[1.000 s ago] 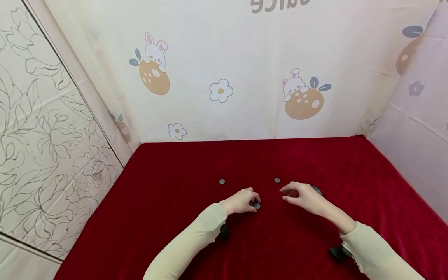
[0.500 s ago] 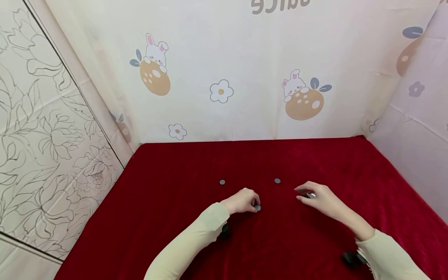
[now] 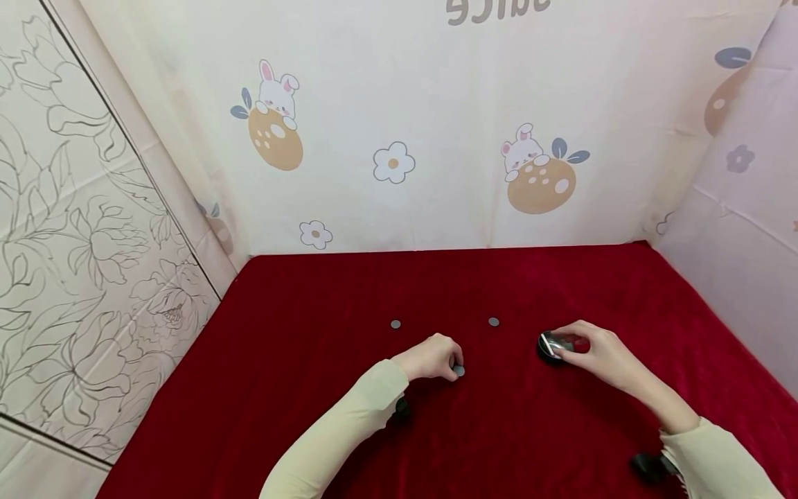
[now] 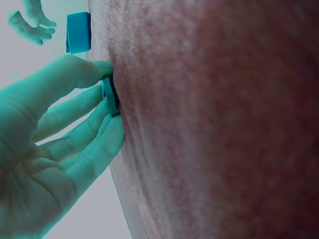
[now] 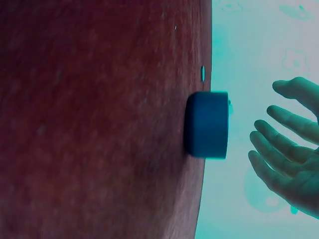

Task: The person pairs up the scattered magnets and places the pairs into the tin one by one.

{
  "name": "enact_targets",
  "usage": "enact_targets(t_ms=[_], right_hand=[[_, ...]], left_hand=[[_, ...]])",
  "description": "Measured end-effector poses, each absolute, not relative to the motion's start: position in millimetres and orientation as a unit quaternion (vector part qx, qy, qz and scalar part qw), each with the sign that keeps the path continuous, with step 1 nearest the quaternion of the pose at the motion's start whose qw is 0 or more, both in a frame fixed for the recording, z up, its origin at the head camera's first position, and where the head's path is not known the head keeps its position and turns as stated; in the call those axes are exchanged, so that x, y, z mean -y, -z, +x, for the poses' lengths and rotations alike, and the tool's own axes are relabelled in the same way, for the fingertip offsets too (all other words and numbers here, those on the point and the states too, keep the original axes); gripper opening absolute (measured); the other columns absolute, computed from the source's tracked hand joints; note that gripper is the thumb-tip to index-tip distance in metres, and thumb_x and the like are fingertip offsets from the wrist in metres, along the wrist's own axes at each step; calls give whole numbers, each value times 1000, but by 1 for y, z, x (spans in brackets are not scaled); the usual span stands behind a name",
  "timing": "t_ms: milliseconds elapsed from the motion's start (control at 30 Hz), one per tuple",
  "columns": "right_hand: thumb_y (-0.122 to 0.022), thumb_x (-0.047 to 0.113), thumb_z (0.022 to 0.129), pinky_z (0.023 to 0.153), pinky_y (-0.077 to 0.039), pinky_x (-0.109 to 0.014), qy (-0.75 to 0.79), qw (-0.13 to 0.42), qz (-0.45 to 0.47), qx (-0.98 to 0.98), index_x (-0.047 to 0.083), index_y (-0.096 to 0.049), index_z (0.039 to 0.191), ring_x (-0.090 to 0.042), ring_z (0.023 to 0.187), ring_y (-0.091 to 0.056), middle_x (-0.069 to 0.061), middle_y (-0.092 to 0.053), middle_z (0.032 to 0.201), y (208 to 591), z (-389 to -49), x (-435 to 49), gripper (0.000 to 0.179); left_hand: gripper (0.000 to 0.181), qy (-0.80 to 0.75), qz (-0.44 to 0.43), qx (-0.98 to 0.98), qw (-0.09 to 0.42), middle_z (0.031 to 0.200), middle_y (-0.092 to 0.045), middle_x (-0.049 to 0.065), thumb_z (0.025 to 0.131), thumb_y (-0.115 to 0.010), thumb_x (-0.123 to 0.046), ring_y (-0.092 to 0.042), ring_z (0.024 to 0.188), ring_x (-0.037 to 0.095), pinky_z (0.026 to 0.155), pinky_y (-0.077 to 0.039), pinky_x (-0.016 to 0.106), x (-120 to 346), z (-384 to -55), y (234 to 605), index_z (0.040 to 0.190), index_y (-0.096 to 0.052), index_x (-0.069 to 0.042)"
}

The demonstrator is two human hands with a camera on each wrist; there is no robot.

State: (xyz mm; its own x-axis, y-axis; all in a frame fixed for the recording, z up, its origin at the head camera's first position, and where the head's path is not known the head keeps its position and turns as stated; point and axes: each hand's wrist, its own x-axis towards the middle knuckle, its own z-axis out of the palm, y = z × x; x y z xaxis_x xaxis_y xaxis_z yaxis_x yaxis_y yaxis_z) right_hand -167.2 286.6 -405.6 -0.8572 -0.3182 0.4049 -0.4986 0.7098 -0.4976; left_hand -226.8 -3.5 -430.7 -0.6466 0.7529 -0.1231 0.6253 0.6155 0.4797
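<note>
My left hand [image 3: 432, 357] is low over the red cloth, thumb and fingers pinching a small grey disc [image 3: 458, 371]. Close up in the left wrist view, the dark edge of the disc [image 4: 110, 97] shows between thumb and fingertips, against the cloth. To the right is a short, round black container [image 3: 547, 348] with a shiny top and a white strip across it. My right hand [image 3: 601, 353] hovers just above and beside this container, thumb and fingers spread. In the right wrist view a gap separates the right hand [image 5: 294, 144] from the dark container [image 5: 208, 125].
Two more small grey discs lie farther back on the cloth, a left disc [image 3: 395, 324] and a right disc [image 3: 494, 321]. The red cloth [image 3: 324, 298] covers the table up to a printed curtain [image 3: 455, 208] behind. A flower-patterned panel [image 3: 106, 242] stands at the left.
My right hand has moved right, from near the right back disc to the black container, which now shows more fully. The left hand has stayed nearly in place.
</note>
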Motion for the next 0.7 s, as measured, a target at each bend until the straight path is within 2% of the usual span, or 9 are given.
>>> enact_targets(t_ms=[200,467,700], right_hand=[[-73,7,70,65,-41,-11,-306,146,208,917,2,-64,95,-9,76,-57,-8,-61,86,410,-169,-297,27],[-72,11,72,65,-45,-13,-319,107,190,922,-1,-62,99,-7,79,-58,-12,-60,93,415,-172,-307,31],[-73,16,72,64,-47,-19,-331,56,179,925,-7,-57,105,-12,80,-60,-17,-60,97,415,-176,-313,43]], left_hand=[[13,-215,386,-883,161,72,-58,-3,76,-69,-11,-49,59,3,54,-40,13,2,-227,427,88,-66,-7],[12,-248,388,-874,154,72,-57,-6,76,-69,-12,-49,61,2,56,-41,12,-2,-227,423,88,-67,-8],[11,-277,388,-867,144,73,-57,-7,77,-68,-12,-49,63,1,58,-41,11,-10,-228,421,87,-67,-9]])
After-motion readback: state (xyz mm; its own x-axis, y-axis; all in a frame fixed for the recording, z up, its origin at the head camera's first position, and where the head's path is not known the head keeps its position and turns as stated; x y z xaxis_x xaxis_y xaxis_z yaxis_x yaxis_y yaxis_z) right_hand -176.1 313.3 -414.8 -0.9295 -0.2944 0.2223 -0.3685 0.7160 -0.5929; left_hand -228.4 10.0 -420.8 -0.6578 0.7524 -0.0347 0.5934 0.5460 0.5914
